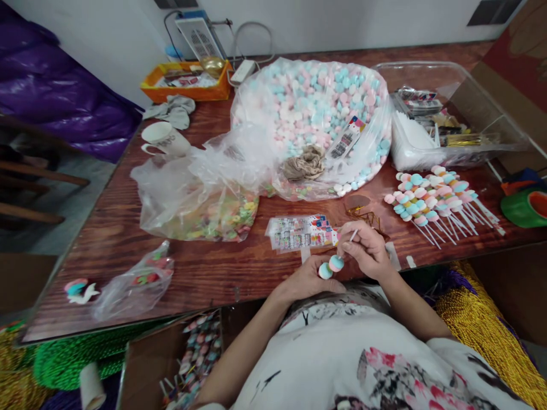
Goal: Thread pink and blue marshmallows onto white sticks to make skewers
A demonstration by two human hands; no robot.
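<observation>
Close to the table's front edge, my left hand (pixel 306 280) is closed around a marshmallow skewer (pixel 336 263). Two round pink, white and blue marshmallows show on it, with a small yellowish piece between them. My right hand (pixel 366 250) pinches the white stick (pixel 353 234) of this skewer, whose tip points up past the fingers. Just behind the hands lie printed clear wrappers (pixel 294 232) and gold twist ties (pixel 367 216). Finished-looking marshmallow skewers (pixel 431 196) are piled to the right, sticks toward me.
A large clear bag of marshmallows (pixel 325 108) fills the back middle, beside a bag of colourful gummies (pixel 222 216). A clear plastic bin (pixel 461 154) stands back right, green tape (pixel 523 208) at the right edge. Left are a mug (pixel 164 138), an orange tray (pixel 186 93) and a small bag (pixel 132 290).
</observation>
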